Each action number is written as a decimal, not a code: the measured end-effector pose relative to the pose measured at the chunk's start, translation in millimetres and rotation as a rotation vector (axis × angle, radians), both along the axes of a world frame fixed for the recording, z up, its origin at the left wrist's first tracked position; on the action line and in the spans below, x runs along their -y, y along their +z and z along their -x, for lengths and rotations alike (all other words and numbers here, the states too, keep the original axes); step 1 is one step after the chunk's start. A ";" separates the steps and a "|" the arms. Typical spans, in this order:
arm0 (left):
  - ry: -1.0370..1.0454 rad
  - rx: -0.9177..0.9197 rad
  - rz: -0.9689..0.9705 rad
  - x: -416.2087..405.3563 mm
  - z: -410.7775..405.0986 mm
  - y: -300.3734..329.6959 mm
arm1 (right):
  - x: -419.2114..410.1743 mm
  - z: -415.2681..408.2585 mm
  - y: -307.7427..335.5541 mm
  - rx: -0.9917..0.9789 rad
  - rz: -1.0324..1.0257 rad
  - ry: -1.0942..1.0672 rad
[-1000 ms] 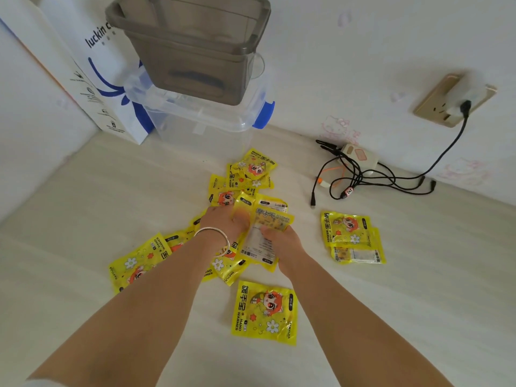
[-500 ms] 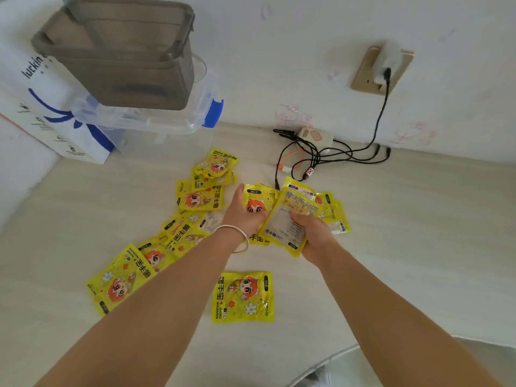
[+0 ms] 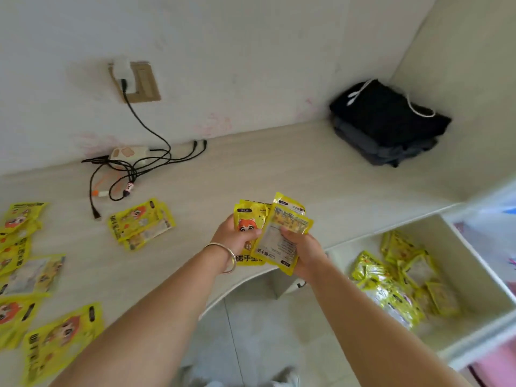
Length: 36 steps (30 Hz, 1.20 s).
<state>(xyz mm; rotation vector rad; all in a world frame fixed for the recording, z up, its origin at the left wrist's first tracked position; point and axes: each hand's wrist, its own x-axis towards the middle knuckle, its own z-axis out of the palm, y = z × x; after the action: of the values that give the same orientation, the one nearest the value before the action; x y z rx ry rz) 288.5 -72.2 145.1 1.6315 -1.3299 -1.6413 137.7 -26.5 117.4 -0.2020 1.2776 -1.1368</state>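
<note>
The left hand point(image 3: 233, 237) curls round yellow fox-face packets point(image 3: 249, 223), thumb on top; the right hand point(image 3: 305, 251) pinches a back-side-up packet point(image 3: 280, 241) at their 3 o'clock, overlapping them, above the edge of the desk point(image 3: 265, 169).

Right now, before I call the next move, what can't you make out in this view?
All in the head view:
How many yellow packets the left hand and right hand hold: they overlap, and fingers cover them.
Print on the right hand's rear-facing packet: too small, blurred.
The heaped packets in the drawer: motion-blurred, uncountable.
The table packets at left: cut off by the frame edge.
</note>
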 end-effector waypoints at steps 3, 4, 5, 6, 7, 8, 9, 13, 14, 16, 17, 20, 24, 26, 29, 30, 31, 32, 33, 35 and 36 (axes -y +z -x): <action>-0.057 -0.041 -0.036 -18.3 69.9 -0.8 | -31.2 65.6 -3.5 0.001 -0.030 -0.079; -0.084 -0.041 -0.045 -24.7 91.9 -2.4 | -42.3 86.5 -4.4 0.006 -0.035 -0.102; -0.116 -0.033 -0.049 -30.8 112.1 -3.9 | -52.3 105.4 -5.7 0.005 -0.046 -0.127; -0.151 -0.023 -0.050 -36.2 131.2 -6.8 | -62.1 123.2 -7.9 0.004 -0.063 -0.160; -0.189 -0.008 -0.049 -41.0 150.2 -9.5 | -72.2 139.4 -9.3 0.004 -0.083 -0.195; -0.229 0.013 -0.048 -45.1 168.2 -12.8 | -82.0 153.5 -11.1 0.003 -0.101 -0.229; -0.274 0.036 -0.049 -48.8 185.3 -16.1 | -91.4 166.2 -13.1 0.000 -0.119 -0.257; -0.439 0.111 -0.079 -60.5 247.2 -34.5 | -123.9 209.5 -29.1 -0.032 -0.209 -0.402; -0.468 0.106 -0.102 -63.4 260.2 -40.5 | -130.2 218.1 -33.3 -0.041 -0.232 -0.437; -0.521 0.085 -0.158 -68.0 283.8 -52.8 | -140.6 234.2 -43.5 -0.053 -0.281 -0.492; -0.546 0.084 -0.181 -69.7 294.3 -59.8 | -144.6 240.8 -48.3 -0.048 -0.299 -0.512; -0.611 0.122 -0.229 -70.8 319.8 -83.6 | -153.0 259.4 -68.5 -0.025 -0.356 -0.559; -0.697 0.250 -0.249 -63.5 344.0 -121.6 | -160.8 279.8 -99.7 -0.019 -0.443 -0.597; -0.720 0.318 -0.268 -59.2 353.1 -143.1 | -163.5 286.6 -115.4 -0.032 -0.489 -0.607; -0.781 0.424 -0.263 -60.7 366.3 -159.9 | -165.0 291.9 -139.2 -0.066 -0.553 -0.586; -0.800 0.456 -0.242 -61.9 370.1 -164.8 | -164.8 292.3 -147.7 -0.083 -0.578 -0.578; -0.825 0.485 -0.223 -63.0 373.7 -172.0 | -164.4 292.4 -154.7 -0.105 -0.604 -0.562; -0.846 0.515 -0.214 -64.1 376.6 -179.0 | -163.7 292.1 -161.5 -0.124 -0.627 -0.547; -0.879 0.544 -0.187 -65.0 378.6 -184.8 | -162.4 291.9 -165.7 -0.144 -0.645 -0.532; -0.953 0.611 -0.111 -65.8 381.5 -191.6 | -160.5 291.4 -171.6 -0.193 -0.687 -0.486; -0.983 0.637 -0.079 -65.2 382.2 -193.1 | -160.2 291.2 -173.8 -0.215 -0.708 -0.463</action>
<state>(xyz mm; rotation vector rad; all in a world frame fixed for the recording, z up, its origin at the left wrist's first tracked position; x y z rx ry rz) -93.7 -7.0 -48.0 1.7274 -2.7383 -1.6788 -153.6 133.7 -56.5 0.5361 1.9020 -0.9833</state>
